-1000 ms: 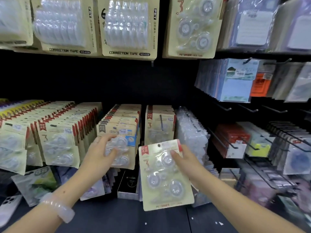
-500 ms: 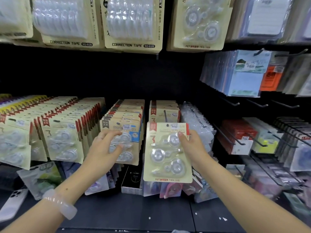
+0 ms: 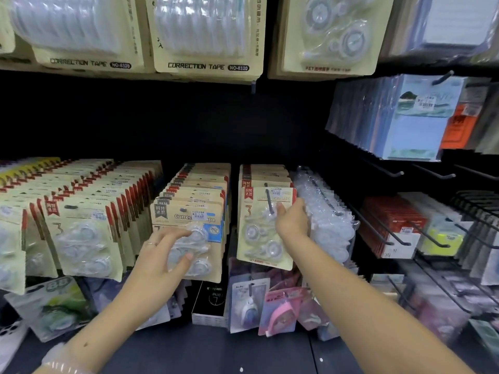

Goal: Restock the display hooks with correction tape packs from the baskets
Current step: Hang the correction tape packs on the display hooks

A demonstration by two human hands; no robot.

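The pack [image 3: 263, 230] has moved up onto the hook [image 3: 269, 201]; the right hand [image 3: 293, 221] pinches its right edge. The left hand [image 3: 164, 255] rests spread-fingered on the neighbouring pack [image 3: 189, 236].

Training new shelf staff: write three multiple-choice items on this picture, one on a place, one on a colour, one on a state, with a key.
1. Where is the pack that the right hand holds?
A. On the floor
B. At the front of a hook's row, the hook through its top
C. In a basket

2. What colour is the corner patch on the pack under the left hand?
A. Blue
B. Green
C. Purple

3. How does the left hand lie?
A. Clenched in a fist away from the shelf
B. Fingers spread on the front pack of the next row
C. Hanging at the side

Key: 1 B, the black hook shows through the card's top. 2 A, a blue patch sits at its right edge. 3 B, the fingers lie across the clear blisters.
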